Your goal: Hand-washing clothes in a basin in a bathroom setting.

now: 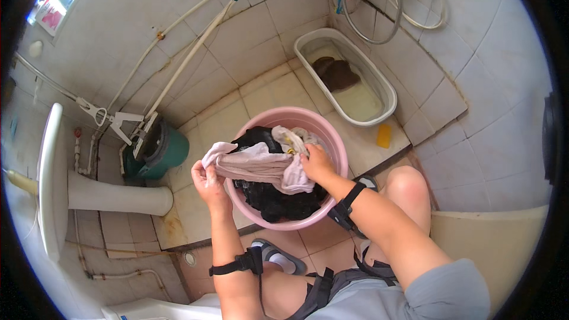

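A pale pink cloth garment (258, 164) is stretched between my two hands above a round pink plastic basin (340, 160). My left hand (209, 182) grips its left end, just outside the basin's rim. Bunched fabric at the other end is held by my right hand (318, 162), over the basin's right side. Wet black clothing (280, 204) lies in the basin, partly covered by the pale garment. Behind my right hand, more light-coloured cloth (284, 135) shows, with a small yellow detail on it.
An oval white tub (389, 109) with dark brown cloth (335, 73) in shallow water stands at the back right. Near it lies a yellow bar (383, 136). A green bucket (175, 149) and a pedestal washbasin (120, 198) are at left. A shower hose (378, 41) hangs on the wall.
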The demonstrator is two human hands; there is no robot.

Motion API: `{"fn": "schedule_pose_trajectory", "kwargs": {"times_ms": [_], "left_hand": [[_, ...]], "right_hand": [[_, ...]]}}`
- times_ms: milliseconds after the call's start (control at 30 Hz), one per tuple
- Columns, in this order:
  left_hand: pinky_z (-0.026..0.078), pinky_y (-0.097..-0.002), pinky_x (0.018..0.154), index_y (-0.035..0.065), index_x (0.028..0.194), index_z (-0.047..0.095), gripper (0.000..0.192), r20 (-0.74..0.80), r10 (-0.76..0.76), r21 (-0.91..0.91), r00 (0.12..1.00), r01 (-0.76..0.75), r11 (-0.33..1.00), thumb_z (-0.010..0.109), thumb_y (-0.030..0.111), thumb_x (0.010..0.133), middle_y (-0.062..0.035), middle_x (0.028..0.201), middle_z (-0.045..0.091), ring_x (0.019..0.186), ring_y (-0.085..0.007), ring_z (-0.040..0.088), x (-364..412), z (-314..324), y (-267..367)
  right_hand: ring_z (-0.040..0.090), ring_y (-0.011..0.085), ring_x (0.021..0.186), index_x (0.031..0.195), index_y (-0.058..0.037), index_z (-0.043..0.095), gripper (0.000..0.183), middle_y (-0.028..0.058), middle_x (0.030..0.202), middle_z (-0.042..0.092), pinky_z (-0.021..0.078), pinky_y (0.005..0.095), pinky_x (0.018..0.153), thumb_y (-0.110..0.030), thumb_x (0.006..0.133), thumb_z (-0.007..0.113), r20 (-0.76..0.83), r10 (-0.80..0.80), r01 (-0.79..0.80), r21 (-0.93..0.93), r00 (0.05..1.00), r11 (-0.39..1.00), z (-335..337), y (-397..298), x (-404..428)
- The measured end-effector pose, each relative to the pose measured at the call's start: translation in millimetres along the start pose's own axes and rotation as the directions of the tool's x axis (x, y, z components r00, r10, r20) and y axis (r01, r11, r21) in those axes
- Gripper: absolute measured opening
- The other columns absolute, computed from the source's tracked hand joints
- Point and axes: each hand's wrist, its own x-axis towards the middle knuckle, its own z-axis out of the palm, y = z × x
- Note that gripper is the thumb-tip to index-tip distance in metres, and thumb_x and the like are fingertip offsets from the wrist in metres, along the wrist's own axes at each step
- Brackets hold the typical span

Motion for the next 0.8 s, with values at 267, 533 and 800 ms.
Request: {"fn": "schedule_pose_trajectory", "kwargs": {"times_ms": [267, 533, 800], "left_hand": [[0.046, -0.033, 0.093, 0.006, 0.121, 0.043, 0.024, 0.031, 0.137, -0.272, 0.99, -0.124, 0.954, 0.05, 0.01, 0.099, -0.0069, 0.117, 0.053, 0.108, -0.0177, 0.056, -6, 1, 50], [0.042, -0.0398, 0.101, 0.0034, 0.127, 0.042, 0.03, 0.205, 0.07, -0.471, 0.976, 0.035, 0.882, 0.045, 0.01, 0.097, -0.0107, 0.124, 0.054, 0.116, -0.0222, 0.054, -16, -22, 62], [0.037, -0.0416, 0.105, 0.0087, 0.133, 0.039, 0.038, 0.113, 0.093, -0.448, 0.989, -0.032, 0.893, 0.05, 0.018, 0.097, -0.0052, 0.129, 0.051, 0.121, -0.0193, 0.05, -21, -16, 95]], "right_hand": [[0.052, 0.0402, 0.119, 0.132, -0.0054, 0.047, 0.057, 0.0245, 0.132, 0.05, 0.0449, 0.0451, 0.098, -0.021, 0.08, 0.062, 0.182, -0.386, 0.403, -0.063, 0.904, 0.913, -30, -39, 1], [0.059, 0.0357, 0.112, 0.143, -0.0091, 0.038, 0.075, 0.0219, 0.123, 0.06, 0.0461, 0.0379, 0.093, -0.02, 0.075, 0.068, 0.553, -0.598, 0.334, 0.508, 0.58, 0.794, -19, -166, -13], [0.064, 0.0395, 0.091, 0.089, -0.0026, 0.065, 0.018, 0.0229, 0.092, 0.066, 0.05, 0.0438, 0.078, -0.011, 0.073, 0.063, 0.114, -0.718, 0.709, 0.118, 0.686, 0.696, -75, -250, -12]]}}
